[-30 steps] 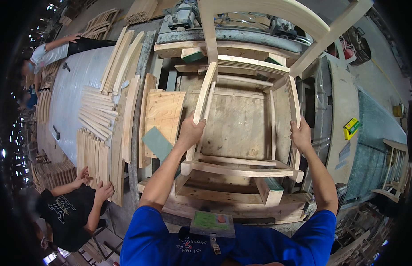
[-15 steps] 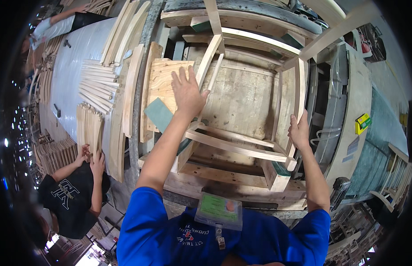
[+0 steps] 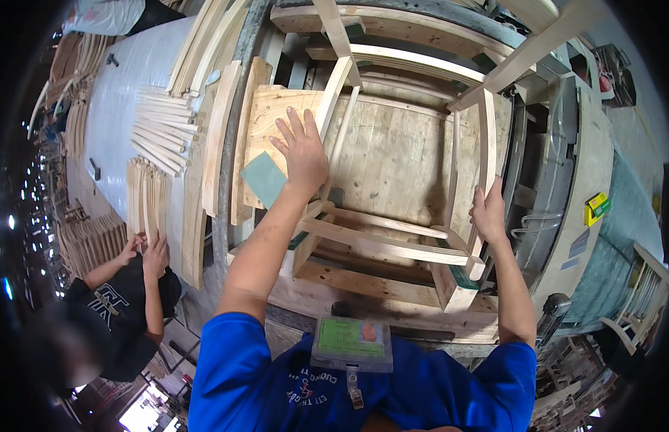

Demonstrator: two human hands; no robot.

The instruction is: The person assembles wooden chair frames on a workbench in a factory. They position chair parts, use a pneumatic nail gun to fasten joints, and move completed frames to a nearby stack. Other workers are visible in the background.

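A pale wooden chair frame lies in a wooden assembly jig on the bench in front of me. My left hand is spread flat, fingers apart, over the frame's left rail and the plywood board beside it, holding nothing. My right hand grips the frame's right side rail near its front corner. A green-grey pad lies just left of my left wrist.
Stacks of curved wooden slats and long bent pieces lie left of the jig on a white-wrapped surface. A person in a black shirt works at lower left with both hands raised. Machine housing stands to the right.
My left hand left the frame's left rail and moved forward to lie flat over the rail and plywood board. My view shifted nearer. My right hand stayed on the right rail.
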